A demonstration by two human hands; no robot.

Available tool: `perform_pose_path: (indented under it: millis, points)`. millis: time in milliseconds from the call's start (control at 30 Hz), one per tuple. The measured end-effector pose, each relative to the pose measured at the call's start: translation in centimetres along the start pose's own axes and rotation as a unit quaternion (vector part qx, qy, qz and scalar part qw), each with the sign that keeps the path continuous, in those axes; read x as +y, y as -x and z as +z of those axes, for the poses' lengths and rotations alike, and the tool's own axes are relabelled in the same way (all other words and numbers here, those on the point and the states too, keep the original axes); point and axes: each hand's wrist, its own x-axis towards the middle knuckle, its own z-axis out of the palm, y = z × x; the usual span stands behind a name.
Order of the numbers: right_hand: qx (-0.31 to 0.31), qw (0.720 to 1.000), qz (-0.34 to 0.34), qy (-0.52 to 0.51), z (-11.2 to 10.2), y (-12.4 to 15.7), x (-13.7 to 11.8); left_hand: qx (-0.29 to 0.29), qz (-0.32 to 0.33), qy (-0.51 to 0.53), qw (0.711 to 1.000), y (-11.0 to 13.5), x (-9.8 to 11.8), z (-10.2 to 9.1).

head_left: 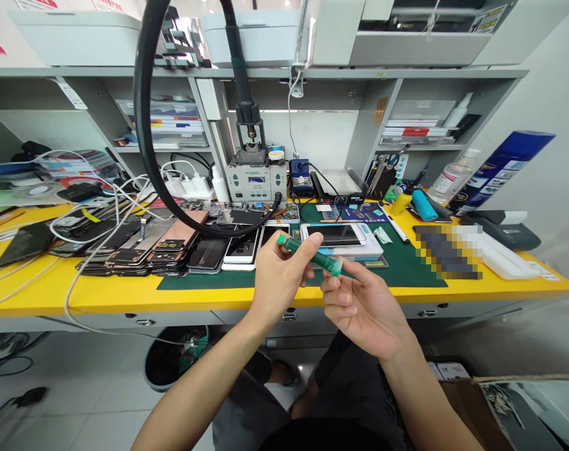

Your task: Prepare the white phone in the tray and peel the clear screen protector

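Note:
My left hand [279,275] is closed around a green syringe-like tube [319,258], thumb pressed on it near its capped end. My right hand [363,307] is palm up below it, and its fingertips pinch the tube's other end. Both hands hover in front of the yellow bench's [124,294] front edge, above my lap. Just beyond the tube, a white phone [333,233] lies screen up on the dark green mat [406,266].
Many phones and screens [171,244] are stacked left of the mat, among white cables. A soldering station [256,178] with a thick black hose [141,113] stands at the back. Bottles and tools [415,203] sit right. A bin [176,357] is under the bench.

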Motion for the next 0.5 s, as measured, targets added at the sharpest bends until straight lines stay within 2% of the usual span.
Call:
perform_pose_path:
  millis: [333,433,500]
  points:
    - [0.004,0.999,-0.017,0.042,-0.3,-0.2,0.3,-0.015,-0.002,-0.020,1.000,0.3,0.2,0.0]
    - [0.000,0.985,-0.102,0.141,-0.3,0.0,0.9,-0.024,-0.007,-0.029,0.999,0.6,0.2,-0.6]
    - [-0.017,0.951,-0.192,0.242,-0.5,0.4,1.5,-0.040,-0.023,-0.031,0.998,1.0,-0.1,-1.2]
